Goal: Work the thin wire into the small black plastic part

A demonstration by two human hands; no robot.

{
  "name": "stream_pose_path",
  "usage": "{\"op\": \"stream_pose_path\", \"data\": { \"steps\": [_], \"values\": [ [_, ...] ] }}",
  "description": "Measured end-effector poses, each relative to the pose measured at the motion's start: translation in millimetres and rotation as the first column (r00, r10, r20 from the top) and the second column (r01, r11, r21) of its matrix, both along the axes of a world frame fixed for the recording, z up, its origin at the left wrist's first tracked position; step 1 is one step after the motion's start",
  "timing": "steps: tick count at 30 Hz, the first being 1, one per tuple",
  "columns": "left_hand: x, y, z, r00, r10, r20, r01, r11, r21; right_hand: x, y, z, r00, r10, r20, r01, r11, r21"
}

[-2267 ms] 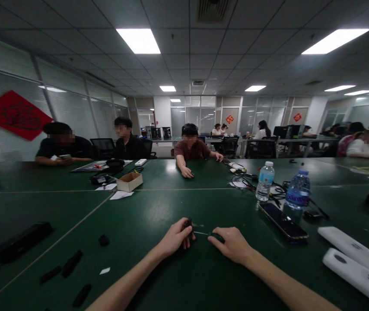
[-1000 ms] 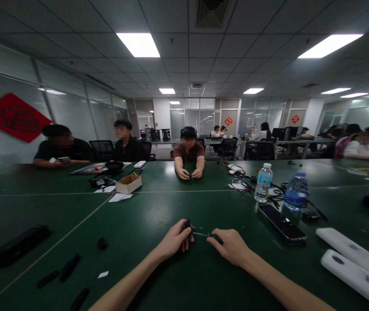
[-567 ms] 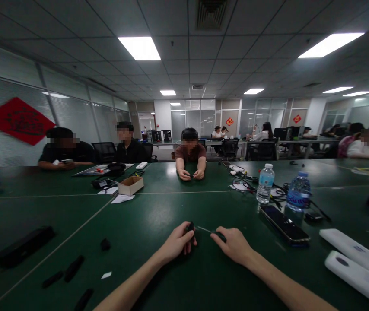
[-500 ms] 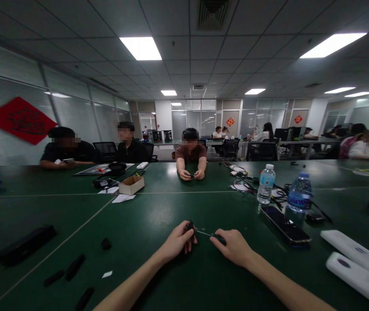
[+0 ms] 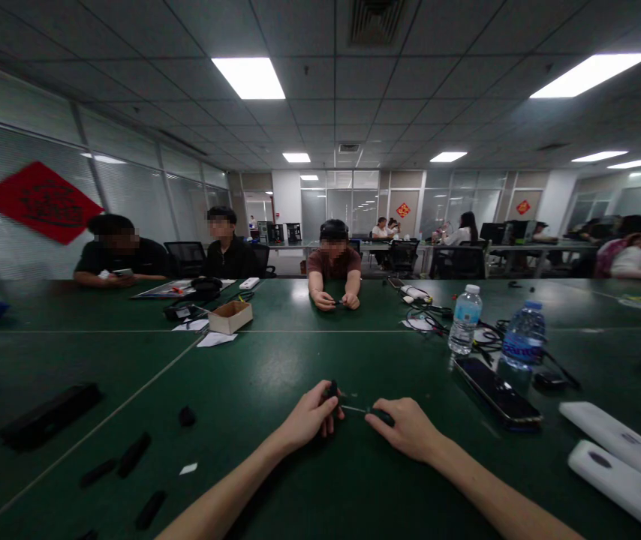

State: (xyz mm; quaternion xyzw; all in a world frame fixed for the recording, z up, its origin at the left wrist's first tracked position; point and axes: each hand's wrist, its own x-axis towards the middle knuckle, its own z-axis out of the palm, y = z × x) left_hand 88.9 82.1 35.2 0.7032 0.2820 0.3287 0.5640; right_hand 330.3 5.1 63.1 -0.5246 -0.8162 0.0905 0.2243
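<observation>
A: Where are the hands?

B: Low in the centre, over a green table. The left hand pinches a small black piece between thumb and fingers. The right hand is curled around the dark handle of a screwdriver, thumb against it.

A: What is different?

B: Very little. Both grips stay the same. The screwdriver's thin metal shaft sits lower and more level than about half a second ago, pointing left towards the piece. Across the table, a person has both hands close together, rather than one stretched aside as in the earliest view.

A: What does that mean for the work?

B: My judgement is a slight re-aiming of the tool, with work on the piece unfinished. I cannot tell whether the tip touches it.

A: And nearby?

B: Loose black parts lie to the left; a phone and two water bottles are to the right.
</observation>
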Motion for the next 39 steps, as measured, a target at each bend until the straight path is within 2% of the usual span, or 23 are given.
{"op": "stream_pose_path", "data": {
  "steps": [7,14,24,27,31,33,36,39],
  "values": [
    [0,3,-0.8,1.0,-0.018,0.001,0.018,1.0,-0.017,-1,1,-4.5,0.999,-0.04,0.025,0.038,0.998,0.053],
    [0,8,-3.5,1.0,-0.028,0.003,0.028,0.998,-0.055,0,2,-6.9,0.998,-0.047,0.034,0.045,0.998,0.048],
    [0,6,4.0,0.999,-0.048,-0.008,0.048,0.996,-0.082,-2,2,-7.6,0.997,-0.064,0.049,0.06,0.996,0.071],
    [1,5,3.5,0.998,-0.058,-0.026,0.056,0.994,-0.094,3,7,-11.6,0.993,-0.117,-0.009,0.117,0.992,0.054],
    [0,3,1.5,0.994,-0.098,-0.048,0.094,0.992,-0.087,12,15,-14.4,0.95,-0.256,-0.178,0.249,0.967,-0.059],
    [0,3,1.7,0.996,-0.09,-0.024,0.087,0.992,-0.096,14,14,-13.5,0.96,-0.213,-0.181,0.204,0.977,-0.068],
    [-2,4,3.2,0.997,-0.079,0.026,0.081,0.989,-0.125,10,9,-10.7,0.994,-0.081,-0.075,0.081,0.997,-0.001],
    [-2,4,3.7,0.995,-0.073,0.065,0.082,0.986,-0.145,5,4,-8.7,1.0,-0.015,0.001,0.015,0.999,0.039]
  ]
}}
